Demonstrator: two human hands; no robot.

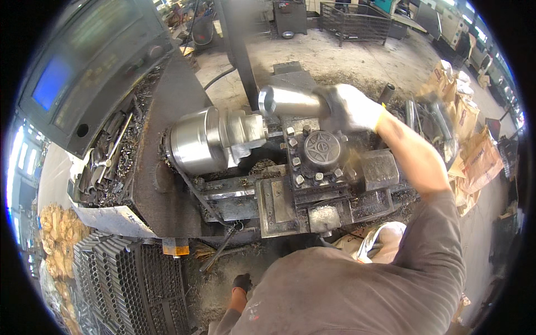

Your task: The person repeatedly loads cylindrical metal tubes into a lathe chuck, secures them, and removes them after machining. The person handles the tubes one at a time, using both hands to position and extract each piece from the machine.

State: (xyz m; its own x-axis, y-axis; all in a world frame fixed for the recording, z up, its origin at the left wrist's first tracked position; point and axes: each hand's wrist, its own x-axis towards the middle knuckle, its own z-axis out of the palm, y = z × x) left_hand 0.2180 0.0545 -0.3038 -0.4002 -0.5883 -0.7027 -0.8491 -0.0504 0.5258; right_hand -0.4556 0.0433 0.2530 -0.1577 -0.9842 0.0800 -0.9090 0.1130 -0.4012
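Note:
My right hand [352,107], in a white glove with dark fingers, is wrapped round one end of a shiny metal tube [293,102]. The tube lies roughly level above the lathe's tool post [322,149], its hollow end pointing left. That end is close to the jaws [245,129] of the lathe chuck [195,142]; whether they touch I cannot tell. Low beside my body, my left hand [242,282] hangs in a dark glove, to the right of a stack of tubes [111,273]. Its fingers are too small and dark to make out.
A control panel with a blue screen [51,84] stands at the left. Tools and metal chips fill the tray [134,184] on the headstock. A dark post [239,50] rises behind the chuck. Paper sacks [474,162] stand at the right, and a wire cage [354,22] at the back.

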